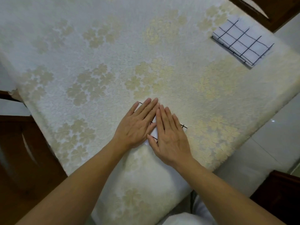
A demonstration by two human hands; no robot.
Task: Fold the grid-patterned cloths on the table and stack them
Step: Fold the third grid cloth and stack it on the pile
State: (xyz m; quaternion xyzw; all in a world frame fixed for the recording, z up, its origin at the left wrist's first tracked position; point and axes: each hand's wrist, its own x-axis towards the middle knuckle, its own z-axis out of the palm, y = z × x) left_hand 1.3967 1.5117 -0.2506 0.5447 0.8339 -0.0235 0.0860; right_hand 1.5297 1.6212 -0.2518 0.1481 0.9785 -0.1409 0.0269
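Observation:
A small folded white cloth with black grid lines (153, 133) lies near the table's front edge, mostly hidden under both of my hands. My left hand (138, 123) presses flat on its left part with straight fingers. My right hand (170, 135) lies flat on its right part, fingers straight and close together beside the left hand. Only slivers of the cloth show between and around the hands. A second grid-patterned cloth (242, 42), folded into a rectangle of several layers, rests at the far right of the table.
The table (97, 62) wears a cream tablecloth with a pale floral pattern. Dark wooden chairs stand at the left (21, 151), the top right (267, 10) and the lower right (282, 192). The table's right edge runs diagonally beside the far cloth.

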